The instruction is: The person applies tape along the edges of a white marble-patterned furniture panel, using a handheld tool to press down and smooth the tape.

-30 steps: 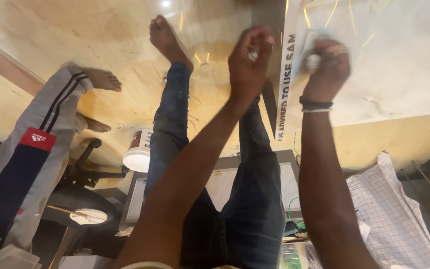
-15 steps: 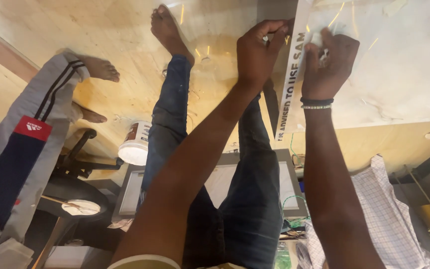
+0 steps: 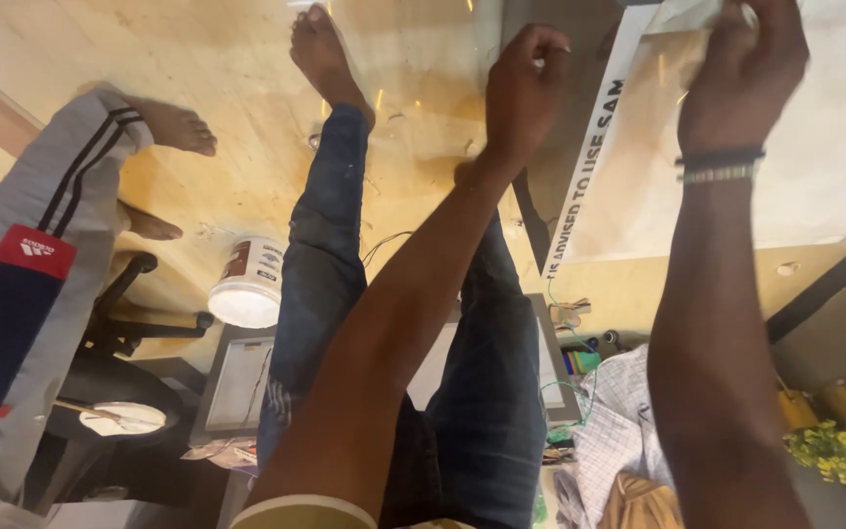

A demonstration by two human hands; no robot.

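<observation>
- I see my left hand (image 3: 524, 88) higher in view than a second ago, fingers curled into a loose fist; I cannot tell whether it holds anything.
- The pale sheet (image 3: 658, 147) lies just beside it, by my feet.
- My right hand (image 3: 741, 73) has slid to the top edge, fingers pinched narrow on the sheet's upper corner.

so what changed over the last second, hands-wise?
Both hands climbed toward the top of the view. The right hand went from a small white crumpled thing to the pale sheet's top edge, now partly out of frame. The left hand rose too, fingers curled; its contents are hidden. The white tub and the neighbour's foot stayed put.
</observation>
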